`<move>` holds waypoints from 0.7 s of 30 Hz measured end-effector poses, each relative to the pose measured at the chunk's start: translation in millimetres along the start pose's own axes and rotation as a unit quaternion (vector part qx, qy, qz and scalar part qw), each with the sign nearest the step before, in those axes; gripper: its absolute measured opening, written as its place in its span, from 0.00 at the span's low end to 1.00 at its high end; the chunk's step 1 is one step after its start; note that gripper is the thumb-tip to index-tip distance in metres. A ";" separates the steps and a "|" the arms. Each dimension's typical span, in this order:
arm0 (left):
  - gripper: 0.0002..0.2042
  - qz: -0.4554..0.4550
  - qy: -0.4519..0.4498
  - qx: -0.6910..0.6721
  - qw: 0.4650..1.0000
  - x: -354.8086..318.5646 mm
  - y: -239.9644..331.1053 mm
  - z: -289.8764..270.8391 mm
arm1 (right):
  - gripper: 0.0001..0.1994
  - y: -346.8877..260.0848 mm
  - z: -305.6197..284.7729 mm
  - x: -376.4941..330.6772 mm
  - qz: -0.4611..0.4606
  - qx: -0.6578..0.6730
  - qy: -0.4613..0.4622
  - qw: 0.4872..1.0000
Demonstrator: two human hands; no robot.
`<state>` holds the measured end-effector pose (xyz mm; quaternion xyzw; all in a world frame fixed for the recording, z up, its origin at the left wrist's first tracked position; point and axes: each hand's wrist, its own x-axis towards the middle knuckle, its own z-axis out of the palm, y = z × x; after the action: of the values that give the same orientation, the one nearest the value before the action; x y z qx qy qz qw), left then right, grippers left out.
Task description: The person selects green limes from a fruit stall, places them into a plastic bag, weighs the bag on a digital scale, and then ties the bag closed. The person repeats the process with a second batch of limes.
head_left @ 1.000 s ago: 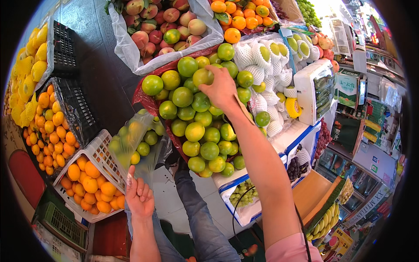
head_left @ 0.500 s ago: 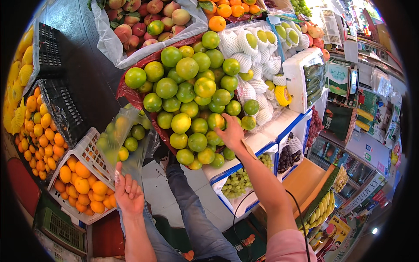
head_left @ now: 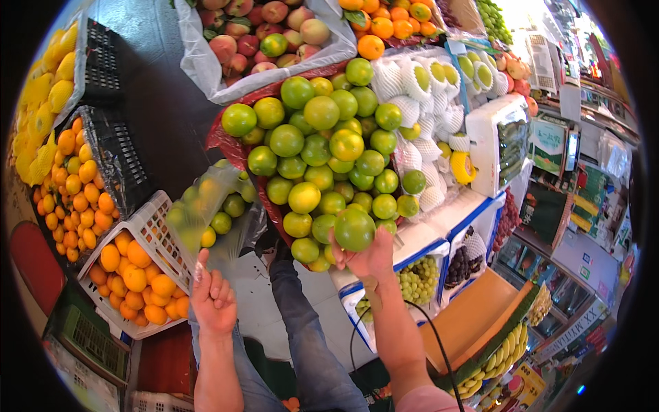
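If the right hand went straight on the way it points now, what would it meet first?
Probably the heaped green citrus fruits, just beyond the single green citrus that the right hand holds; its height above the heap is unclear, so it might pass over them.

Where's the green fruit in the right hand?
It's just below and right of the head view's middle: the right hand holds the green citrus fruit at the near edge of the citrus pile.
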<state>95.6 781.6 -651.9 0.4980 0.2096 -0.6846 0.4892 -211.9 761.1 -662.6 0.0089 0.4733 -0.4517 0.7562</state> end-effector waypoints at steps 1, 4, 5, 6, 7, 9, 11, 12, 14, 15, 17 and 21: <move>0.17 -0.002 -0.002 0.007 1.000 0.3 -0.2 0.1 | 0.37 5.1 7.8 2.9 -0.004 0.007 0.010 1.000; 0.17 -0.006 0.002 0.000 1.000 -0.2 -0.5 -1.9 | 0.38 21.5 24.0 15.5 0.004 0.023 0.017 1.000; 0.17 -0.009 -0.001 0.001 1.000 -0.3 -1.3 -2.8 | 0.38 25.7 27.8 19.3 -0.012 -0.003 0.016 1.000; 0.17 -0.008 -0.004 -0.001 1.000 -0.4 -1.1 -3.9 | 0.38 30.2 32.3 23.8 -0.027 -0.025 0.013 0.999; 0.17 -0.009 -0.009 -0.001 1.000 -0.1 0.4 -4.9 | 0.38 36.1 38.7 29.3 -0.055 -0.046 -0.002 0.997; 0.17 -0.014 -0.025 -0.009 1.000 -0.5 2.2 -6.3 | 0.30 49.3 55.1 39.9 -0.045 -0.117 0.049 0.991; 0.17 -0.017 -0.039 -0.009 0.999 -0.2 3.2 -5.8 | 0.24 61.7 74.1 48.6 -0.035 -0.193 0.125 0.973; 0.17 -0.016 -0.026 -0.012 0.999 -0.5 3.0 -5.2 | 0.26 72.2 85.3 48.3 -0.043 -0.243 0.091 0.965; 0.17 0.005 -0.017 0.000 1.000 -0.8 2.7 -3.5 | 0.30 95.4 101.0 55.8 -0.152 -0.440 0.007 0.885; 0.17 0.006 -0.026 -0.001 1.000 0.4 2.2 -2.4 | 0.24 99.7 99.0 53.3 -0.060 -0.441 -0.008 0.895; 0.17 0.009 -0.011 -0.009 1.000 0.5 3.2 -0.8 | 0.18 97.9 80.4 49.6 -0.102 -0.405 0.036 0.908; 0.18 0.022 -0.010 -0.004 1.000 0.0 4.3 1.6 | 0.15 37.8 -16.5 43.5 -0.190 -0.253 0.355 0.880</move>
<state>98.6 778.6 -650.3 0.4938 0.1965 -0.6778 0.5081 -191.2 761.4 -718.8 -0.1127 0.8009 -0.4178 0.4138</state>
